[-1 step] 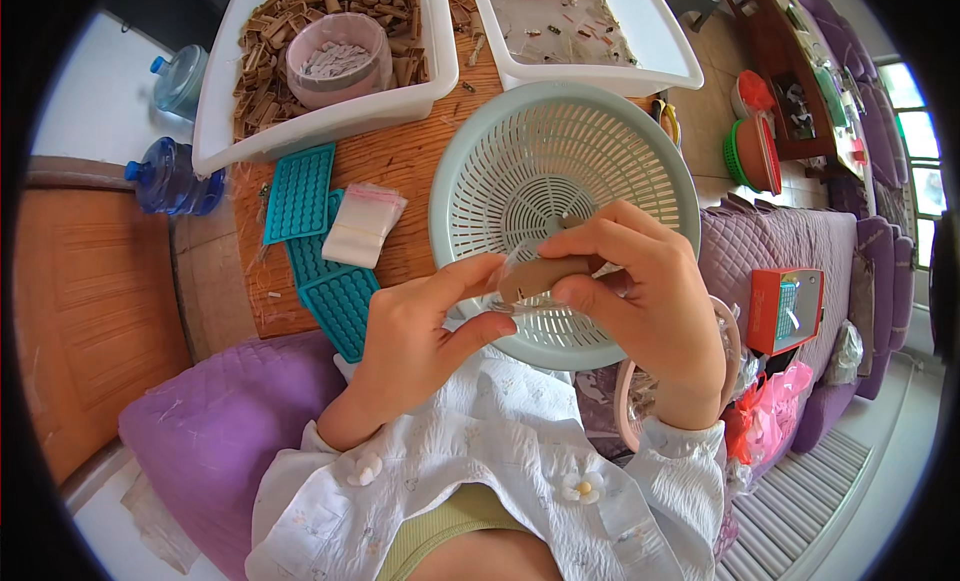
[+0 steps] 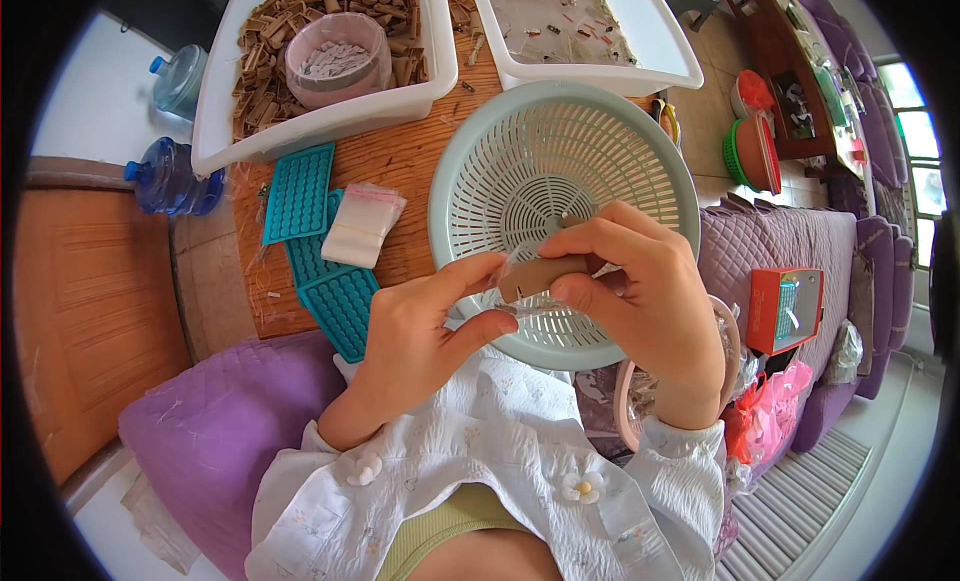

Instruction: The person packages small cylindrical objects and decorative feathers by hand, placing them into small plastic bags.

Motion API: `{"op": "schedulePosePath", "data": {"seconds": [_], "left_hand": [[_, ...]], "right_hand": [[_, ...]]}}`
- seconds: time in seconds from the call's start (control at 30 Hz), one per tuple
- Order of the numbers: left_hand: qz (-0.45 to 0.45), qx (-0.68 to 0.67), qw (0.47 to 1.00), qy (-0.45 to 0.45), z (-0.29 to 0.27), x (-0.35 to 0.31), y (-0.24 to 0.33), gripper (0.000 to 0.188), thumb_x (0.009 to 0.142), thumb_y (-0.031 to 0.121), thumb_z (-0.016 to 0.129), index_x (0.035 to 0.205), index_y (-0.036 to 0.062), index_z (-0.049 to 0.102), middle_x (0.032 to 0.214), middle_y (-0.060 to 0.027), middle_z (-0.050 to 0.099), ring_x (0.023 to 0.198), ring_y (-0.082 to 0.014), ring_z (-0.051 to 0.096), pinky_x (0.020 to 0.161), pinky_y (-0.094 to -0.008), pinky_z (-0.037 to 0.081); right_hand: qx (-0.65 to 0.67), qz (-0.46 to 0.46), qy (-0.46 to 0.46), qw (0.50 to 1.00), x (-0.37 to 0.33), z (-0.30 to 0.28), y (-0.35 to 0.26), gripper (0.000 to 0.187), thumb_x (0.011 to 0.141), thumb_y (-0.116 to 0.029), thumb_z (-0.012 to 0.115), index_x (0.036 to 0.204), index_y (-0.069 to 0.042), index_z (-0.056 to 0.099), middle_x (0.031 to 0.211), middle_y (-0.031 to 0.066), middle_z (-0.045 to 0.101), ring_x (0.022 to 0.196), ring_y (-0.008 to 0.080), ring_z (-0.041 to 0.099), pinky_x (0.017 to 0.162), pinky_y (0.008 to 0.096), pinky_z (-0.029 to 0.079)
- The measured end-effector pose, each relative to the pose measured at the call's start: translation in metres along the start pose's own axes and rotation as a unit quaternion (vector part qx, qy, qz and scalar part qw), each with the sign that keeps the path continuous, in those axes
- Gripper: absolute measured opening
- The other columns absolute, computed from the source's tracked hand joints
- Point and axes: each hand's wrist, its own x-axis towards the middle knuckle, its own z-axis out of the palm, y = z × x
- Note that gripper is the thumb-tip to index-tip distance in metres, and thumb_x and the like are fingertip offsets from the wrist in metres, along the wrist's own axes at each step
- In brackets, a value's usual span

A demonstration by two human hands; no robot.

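Between my two hands is a smooth brown piece (image 2: 532, 278) with a rounded end, partly inside a small clear plastic bag (image 2: 522, 249). My left hand (image 2: 410, 326) pinches the bag's left side between thumb and forefinger. With thumb and fingers, my right hand (image 2: 655, 296) grips the brown piece from the right; its right end is covered by the fingers. Both hands are over the near part of a grey-green slotted basket (image 2: 447, 186). A small brown item (image 2: 570, 222) shows in the basket beyond my right fingers. On the table to the left lies a stack of clear bags (image 2: 362, 226).
Teal bumpy trays (image 2: 298, 193) lie on the wooden table (image 2: 400, 161). A white bin (image 2: 415, 101) holds many brown pieces and a pink tub (image 2: 345, 89) of small white pieces. Another white bin (image 2: 600, 79) stands beside it. A pink-rimmed container (image 2: 622, 406) sits below my right forearm.
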Motion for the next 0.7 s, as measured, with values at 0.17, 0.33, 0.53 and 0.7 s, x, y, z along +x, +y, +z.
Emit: {"op": "schedulePosePath", "data": {"seconds": [0.17, 0.33, 0.53, 0.7], "left_hand": [[0.023, 0.082, 0.996, 0.026, 0.012, 0.005, -0.005, 0.039, 0.067, 0.021, 0.071, 0.101, 0.0062, 0.059, 0.070, -0.0094, 0.062, 0.052, -0.0211, 0.056, 0.047, -0.0284, 0.043], [0.065, 0.148, 0.986, 0.049, 0.019, 0.006, -0.011, 0.039, 0.067, 0.027, 0.070, 0.100, 0.0081, 0.060, 0.062, -0.0080, 0.058, 0.049, -0.0219, 0.054, 0.045, -0.0307, 0.042], [-0.060, 0.042, 0.997, -0.025, 0.015, 0.014, -0.009, 0.038, 0.070, 0.025, 0.069, 0.101, 0.0071, 0.059, 0.074, -0.0105, 0.063, 0.048, -0.0225, 0.054, 0.047, -0.0305, 0.044], [-0.167, -0.083, 0.974, -0.127, 0.008, 0.018, -0.013, 0.036, 0.072, 0.013, 0.068, 0.105, 0.0040, 0.056, 0.080, -0.0061, 0.065, 0.055, -0.0071, 0.057, 0.049, -0.0216, 0.043]], "right_hand": [[-0.068, 0.007, -0.019, 0.997, 0.006, -0.001, 0.000, 0.016, 0.068, -0.007, 0.065, 0.083, -0.002, 0.061, 0.067, 0.0086, 0.052, 0.058, 0.0224, 0.056, 0.054, 0.0303, 0.045], [-0.134, -0.012, -0.017, 0.991, 0.016, 0.001, 0.003, 0.015, 0.068, -0.011, 0.064, 0.080, -0.003, 0.063, 0.065, 0.0086, 0.054, 0.057, 0.0231, 0.056, 0.053, 0.0317, 0.044], [-0.158, -0.012, -0.111, 0.981, 0.028, -0.001, 0.009, 0.016, 0.072, -0.013, 0.058, 0.068, 0.002, 0.059, 0.062, 0.0149, 0.053, 0.061, 0.0318, 0.055, 0.060, 0.0387, 0.044], [-0.120, -0.069, -0.169, 0.976, 0.032, 0.007, 0.019, 0.016, 0.070, -0.018, 0.064, 0.073, -0.003, 0.060, 0.066, 0.0107, 0.057, 0.059, 0.0273, 0.056, 0.056, 0.0349, 0.045]]}}
